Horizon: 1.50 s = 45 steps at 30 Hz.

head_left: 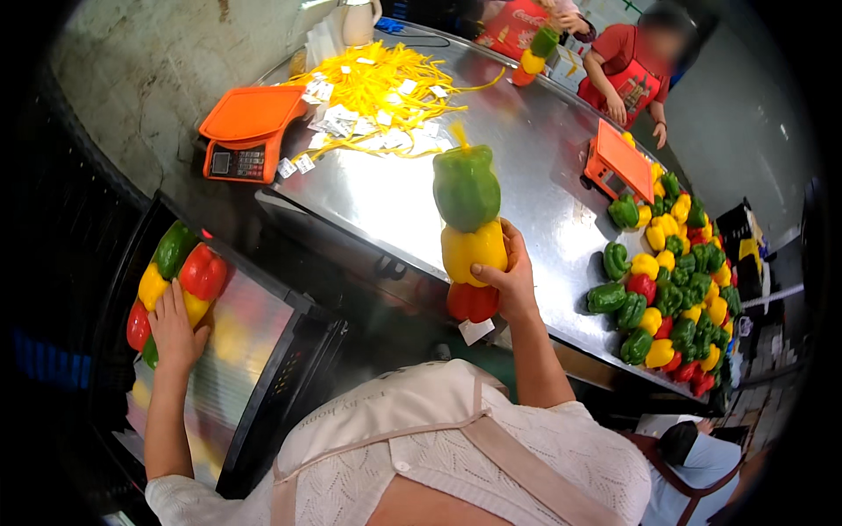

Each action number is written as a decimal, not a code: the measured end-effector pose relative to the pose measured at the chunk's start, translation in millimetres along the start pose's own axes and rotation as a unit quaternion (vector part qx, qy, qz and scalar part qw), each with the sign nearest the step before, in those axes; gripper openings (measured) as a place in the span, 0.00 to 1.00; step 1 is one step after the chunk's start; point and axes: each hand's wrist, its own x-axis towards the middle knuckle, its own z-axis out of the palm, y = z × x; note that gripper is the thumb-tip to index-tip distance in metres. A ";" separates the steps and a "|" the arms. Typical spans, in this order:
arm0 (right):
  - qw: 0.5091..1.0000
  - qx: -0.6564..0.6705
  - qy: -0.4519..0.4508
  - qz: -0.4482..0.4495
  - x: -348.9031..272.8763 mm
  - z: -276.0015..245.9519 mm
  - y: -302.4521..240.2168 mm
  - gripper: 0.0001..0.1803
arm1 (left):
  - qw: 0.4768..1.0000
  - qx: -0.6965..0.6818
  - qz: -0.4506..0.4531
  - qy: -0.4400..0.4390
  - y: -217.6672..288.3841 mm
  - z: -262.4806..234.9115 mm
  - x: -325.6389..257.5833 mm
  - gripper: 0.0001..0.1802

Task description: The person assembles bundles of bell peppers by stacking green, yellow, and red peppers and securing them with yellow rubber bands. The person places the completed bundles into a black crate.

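Note:
Upright in my right hand (515, 276) is a pack of three bell peppers (467, 188), stacked green, yellow and red from top to bottom. My fingers wrap round its yellow middle. A yellow end sticks up from the top, and a white tag (476, 330) hangs at the bottom. At the left, my left hand (176, 331) lies with fingers stretched out over other bell peppers (203, 272), green, yellow and red, at the far end of a black crate (254, 279). A pale, shiny sheet (250, 337) covers much of the crate's inside.
Yellow strips with white tags (386, 88) are heaped on the metal table (535, 175). An orange scale (254, 118) stands at its left corner, another orange scale (621, 162) at the right, beside piled loose peppers (667, 298). Co-workers in red (618, 70) stand across the table.

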 end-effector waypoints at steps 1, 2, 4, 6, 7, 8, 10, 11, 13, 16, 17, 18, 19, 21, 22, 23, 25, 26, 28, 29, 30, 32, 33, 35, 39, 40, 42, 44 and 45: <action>1.000 -0.005 0.006 0.001 -0.9 -7.7 -0.6 0.49 | 1.000 0.001 0.002 -0.001 1.9 -3.1 -1.0 0.59; 0.999 -0.035 0.019 -0.006 -1.7 -16.6 -0.6 0.49 | 1.000 -0.002 0.014 0.009 6.2 -8.8 -0.1 0.60; 0.996 -0.079 0.035 -0.013 -1.6 -38.0 -1.1 0.50 | 1.000 -0.003 0.001 0.007 17.4 -34.1 -1.0 0.55; 0.982 -0.173 0.062 -0.039 1.4 -58.3 -1.1 0.50 | 0.999 0.025 -0.013 0.025 36.4 -79.9 11.6 0.51; 0.972 -0.216 0.078 -0.052 3.5 -68.6 -1.9 0.51 | 0.997 -0.004 -0.019 0.072 53.4 -106.9 20.2 0.43; 0.969 -0.224 0.088 -0.061 5.5 -78.8 -2.4 0.51 | 0.987 -0.028 0.048 0.148 75.2 -135.2 28.9 0.40; 0.961 -0.246 0.098 -0.077 10.4 -99.9 -4.7 0.51 | 0.954 -0.139 0.167 0.207 139.6 -182.2 40.8 0.37; 0.969 -0.223 0.085 -0.064 11.5 -111.7 -7.3 0.53 | 0.942 -0.157 0.228 0.191 179.2 -199.4 44.7 0.38; 0.989 -0.127 0.059 -0.047 17.2 -132.6 -12.3 0.54 | 0.899 -0.180 0.355 0.182 263.9 -222.2 52.3 0.40; 0.999 0.046 0.010 0.003 21.8 -162.2 -22.6 0.56 | 0.862 -0.152 0.475 0.094 377.3 -236.6 56.7 0.41; 0.994 0.110 0.003 0.025 22.3 -173.0 -26.6 0.56 | 0.852 -0.145 0.497 0.084 410.7 -237.0 58.3 0.41; 0.987 0.160 -0.020 0.019 21.1 -182.4 -29.7 0.56 | 0.841 -0.139 0.519 0.069 439.8 -236.0 60.7 0.42; 0.977 0.209 -0.033 0.019 18.5 -192.4 -32.2 0.56 | 0.837 -0.122 0.529 0.070 465.3 -234.4 64.8 0.42; 0.959 0.278 -0.055 0.025 15.7 -215.3 -35.7 0.55 | 0.834 -0.074 0.545 0.050 511.0 -230.6 74.7 0.44; 0.951 0.300 -0.065 0.028 15.5 -226.8 -35.7 0.54 | 0.825 -0.079 0.554 0.076 529.5 -229.5 78.4 0.45; 0.941 0.327 -0.079 0.029 15.3 -237.9 -34.3 0.53 | 0.824 -0.067 0.557 0.076 546.3 -229.0 81.9 0.46; 0.921 0.379 -0.060 0.063 12.9 -257.4 -27.6 0.50 | 0.821 -0.047 0.565 0.073 574.7 -227.7 85.8 0.47; 0.908 0.408 -0.052 0.078 11.7 -265.4 -23.3 0.48 | 0.818 -0.039 0.570 0.068 587.7 -227.5 87.4 0.47; 0.862 0.494 -0.060 0.093 13.2 -278.2 -14.3 0.43 | 0.809 -0.026 0.583 0.066 610.0 -227.9 90.6 0.48; 0.837 0.534 -0.065 0.099 13.7 -283.8 -11.1 0.41 | 0.804 -0.023 0.590 0.069 620.2 -228.2 91.2 0.49; 0.832 0.545 -0.052 0.095 13.9 -288.1 -8.3 0.40 | 0.797 -0.021 0.598 0.075 630.5 -228.7 91.8 0.49; 0.820 0.566 -0.023 0.083 17.6 -293.1 -3.4 0.37 | 0.797 -0.016 0.599 0.077 649.1 -230.9 95.0 0.50; 0.812 0.579 -0.031 0.061 21.2 -295.0 -1.6 0.37 | 0.797 -0.008 0.599 0.080 658.5 -232.3 97.7 0.50; 0.809 0.583 -0.020 0.067 28.8 -298.5 0.8 0.39 | 0.790 -0.010 0.609 0.070 672.8 -234.6 102.5 0.50; 0.801 0.591 -0.063 0.073 39.4 -304.7 1.8 0.41 | 0.784 -0.025 0.618 0.061 690.5 -234.7 112.6 0.52; 0.798 0.593 -0.087 0.068 40.7 -305.6 1.4 0.41 | 0.784 -0.021 0.617 0.056 692.9 -233.2 114.7 0.52; 0.773 0.629 -0.066 0.047 43.4 -303.4 0.9 0.39 | 0.786 -0.029 0.616 0.033 696.8 -228.1 117.8 0.53; 0.757 0.650 -0.058 0.035 45.8 -301.1 -0.8 0.38 | 0.787 -0.039 0.615 0.023 698.6 -221.9 120.8 0.54; 0.752 0.656 -0.060 0.033 46.4 -299.1 -1.8 0.38 | 0.786 -0.049 0.616 0.024 698.1 -218.9 122.4 0.54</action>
